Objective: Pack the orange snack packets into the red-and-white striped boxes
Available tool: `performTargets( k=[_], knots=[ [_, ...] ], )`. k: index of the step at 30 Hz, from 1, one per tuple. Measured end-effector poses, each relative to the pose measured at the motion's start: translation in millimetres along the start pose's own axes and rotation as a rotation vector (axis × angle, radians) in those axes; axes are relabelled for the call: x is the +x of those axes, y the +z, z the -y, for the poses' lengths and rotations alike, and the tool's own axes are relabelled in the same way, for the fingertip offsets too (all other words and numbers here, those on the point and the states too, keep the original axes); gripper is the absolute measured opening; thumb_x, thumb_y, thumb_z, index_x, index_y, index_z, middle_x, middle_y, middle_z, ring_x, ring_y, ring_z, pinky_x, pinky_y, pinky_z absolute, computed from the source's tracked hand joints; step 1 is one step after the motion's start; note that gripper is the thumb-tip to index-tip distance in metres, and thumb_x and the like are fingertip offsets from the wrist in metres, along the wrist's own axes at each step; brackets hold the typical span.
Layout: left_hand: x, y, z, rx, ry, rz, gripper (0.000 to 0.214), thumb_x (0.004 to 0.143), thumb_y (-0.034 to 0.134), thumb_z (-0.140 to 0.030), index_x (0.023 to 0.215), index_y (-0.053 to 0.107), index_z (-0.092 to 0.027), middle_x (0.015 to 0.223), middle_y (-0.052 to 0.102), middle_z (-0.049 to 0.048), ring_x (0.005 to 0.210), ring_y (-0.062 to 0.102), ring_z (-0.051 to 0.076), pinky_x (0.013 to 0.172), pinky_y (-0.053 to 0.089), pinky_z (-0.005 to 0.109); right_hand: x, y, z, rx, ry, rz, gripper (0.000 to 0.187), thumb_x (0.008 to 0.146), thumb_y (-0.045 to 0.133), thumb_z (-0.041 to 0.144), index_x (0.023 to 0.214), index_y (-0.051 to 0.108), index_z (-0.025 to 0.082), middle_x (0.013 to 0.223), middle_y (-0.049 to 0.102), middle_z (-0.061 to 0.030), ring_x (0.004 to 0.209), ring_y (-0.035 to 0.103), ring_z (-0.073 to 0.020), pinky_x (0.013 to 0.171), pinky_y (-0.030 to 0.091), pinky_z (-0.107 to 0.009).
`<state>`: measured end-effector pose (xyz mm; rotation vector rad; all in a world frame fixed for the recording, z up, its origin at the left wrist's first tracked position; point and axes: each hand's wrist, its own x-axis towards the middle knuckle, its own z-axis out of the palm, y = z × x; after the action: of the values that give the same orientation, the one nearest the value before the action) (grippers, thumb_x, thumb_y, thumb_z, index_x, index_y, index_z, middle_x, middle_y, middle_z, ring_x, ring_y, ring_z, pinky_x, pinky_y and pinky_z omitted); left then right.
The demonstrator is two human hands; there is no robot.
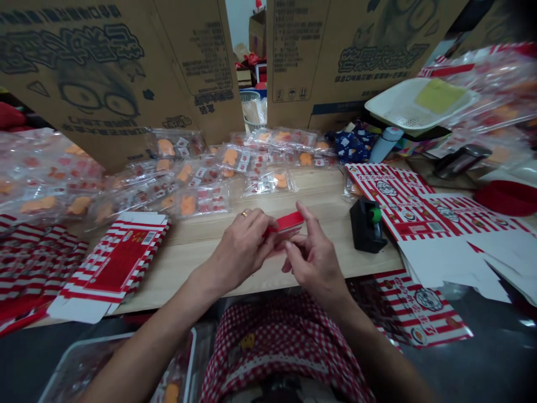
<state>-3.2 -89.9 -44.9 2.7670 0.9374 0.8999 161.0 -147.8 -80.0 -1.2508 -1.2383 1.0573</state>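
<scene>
My left hand (245,240) pinches a small stack of flat red pieces (290,221) over the front of the table. Their pale layered edges face me; what exactly they are is too small and blurred to tell. At the stack's right end is my right hand (314,260), with its forefinger along the end, its thumb below and the other fingers curled. The fingers partly hide the stack's lower side. Beyond both hands lie clear plastic packets (205,200) with orange shapes and small printed sachets. A black tape dispenser (367,226) with green tape stands right of my right hand.
A red-striped folded carton (121,263) lies on the left by more striped cartons. Flat striped cartons (444,224) cover the right side. Tall cardboard boxes (104,73) wall the back. A white basket (403,106), a blue bottle (386,144) and a dark cup (461,161) stand back right.
</scene>
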Motion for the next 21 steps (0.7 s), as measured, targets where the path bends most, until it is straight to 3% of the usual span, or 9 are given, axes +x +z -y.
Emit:
performTargets(
  k=[4, 7, 10, 12, 14, 15, 17, 19, 21],
  knots=[
    [-40, -1.6, 5, 0.019, 0.037, 0.009, 0.019, 0.093, 0.053, -0.011, 0.11, 0.055, -0.019, 0.098, 0.067, 0.0074, 0.094, 0.063, 0.02, 0.084, 0.05, 0.034, -4, -36, -11, 0.051, 0.18, 0.027, 0.061, 0.086, 0.059, 0.034, 0.142, 0.047, 0.012, 0.073, 0.072, -0.0023, 0.042, 0.054, -0.0107, 0.042, 0.04, -0.022],
    [-92, 4.0, 12, 0.031, 0.033, 0.172, 0.036, 0.091, 0.049, -0.005, 0.123, 0.053, -0.021, 0.118, 0.067, 0.0105, 0.111, 0.062, 0.023, 0.094, 0.048, 0.04, -1, -61, -36, 0.014, 0.223, -0.086, 0.053, 0.084, 0.061, 0.036, 0.128, 0.055, 0.009, 0.069, 0.071, -0.0033, 0.043, 0.051, -0.0106, 0.042, 0.036, -0.022],
    [-133, 12.9, 13, 0.035, -0.102, 0.329, 0.045, 0.091, 0.045, -0.003, 0.132, 0.049, -0.021, 0.133, 0.062, 0.0119, 0.12, 0.059, 0.023, 0.098, 0.048, 0.041, 8, -66, -62, -0.214, 0.162, -0.142, 0.041, 0.086, 0.057, 0.033, 0.121, 0.06, 0.011, 0.073, 0.071, -0.0043, 0.05, 0.057, -0.014, 0.049, 0.044, -0.026],
    [-145, 21.3, 11, 0.052, -0.222, 0.341, 0.044, 0.094, 0.046, -0.009, 0.136, 0.047, -0.021, 0.137, 0.059, 0.0132, 0.125, 0.056, 0.024, 0.102, 0.046, 0.042, 17, -50, -74, -0.462, 0.039, -0.088, 0.037, 0.09, 0.051, 0.029, 0.12, 0.064, 0.012, 0.085, 0.074, -0.0095, 0.065, 0.065, -0.0192, 0.064, 0.052, -0.033],
    [-145, 34.2, 10, 0.122, -0.332, 0.303, 0.042, 0.098, 0.049, -0.023, 0.14, 0.047, -0.019, 0.144, 0.054, 0.0162, 0.135, 0.049, 0.028, 0.109, 0.041, 0.047, 29, -22, -80, -0.707, -0.187, 0.061, 0.041, 0.094, 0.044, 0.025, 0.127, 0.063, 0.011, 0.113, 0.073, -0.0164, 0.097, 0.069, -0.0272, 0.087, 0.053, -0.043],
    [-144, 42.6, 10, 0.171, -0.381, 0.3, 0.046, 0.099, 0.05, -0.033, 0.142, 0.047, -0.018, 0.148, 0.05, 0.0181, 0.14, 0.043, 0.032, 0.112, 0.038, 0.05, 36, -5, -83, -0.805, -0.317, 0.173, 0.044, 0.096, 0.042, 0.024, 0.134, 0.06, 0.012, 0.131, 0.066, -0.0178, 0.118, 0.062, -0.0307, 0.1, 0.047, -0.048],
    [-140, 62.0, 11, 0.252, -0.466, 0.347, 0.063, 0.096, 0.051, -0.052, 0.145, 0.046, -0.014, 0.155, 0.042, 0.0218, 0.148, 0.029, 0.04, 0.117, 0.029, 0.058, 52, 28, -90, -0.939, -0.535, 0.432, 0.049, 0.1, 0.039, 0.027, 0.146, 0.052, 0.015, 0.155, 0.044, -0.0141, 0.145, 0.036, -0.033, 0.116, 0.03, -0.054],
    [-138, 79.9, 15, 0.282, -0.531, 0.436, 0.078, 0.094, 0.048, -0.063, 0.15, 0.041, -0.01, 0.159, 0.035, 0.0233, 0.152, 0.018, 0.043, 0.119, 0.022, 0.061, 69, 55, -101, -1.017, -0.628, 0.622, 0.051, 0.103, 0.036, 0.031, 0.151, 0.045, 0.018, 0.163, 0.032, -0.0097, 0.153, 0.019, -0.0307, 0.121, 0.019, -0.055],
    [-140, 90.5, 19, 0.275, -0.568, 0.499, 0.083, 0.094, 0.044, -0.064, 0.154, 0.035, -0.008, 0.163, 0.028, 0.0225, 0.154, 0.011, 0.043, 0.121, 0.017, 0.06, 81, 72, -115, -1.056, -0.628, 0.682, 0.052, 0.104, 0.033, 0.031, 0.154, 0.04, 0.018, 0.164, 0.028, -0.0091, 0.154, 0.017, -0.0278, 0.122, 0.015, -0.054]
  ],
)
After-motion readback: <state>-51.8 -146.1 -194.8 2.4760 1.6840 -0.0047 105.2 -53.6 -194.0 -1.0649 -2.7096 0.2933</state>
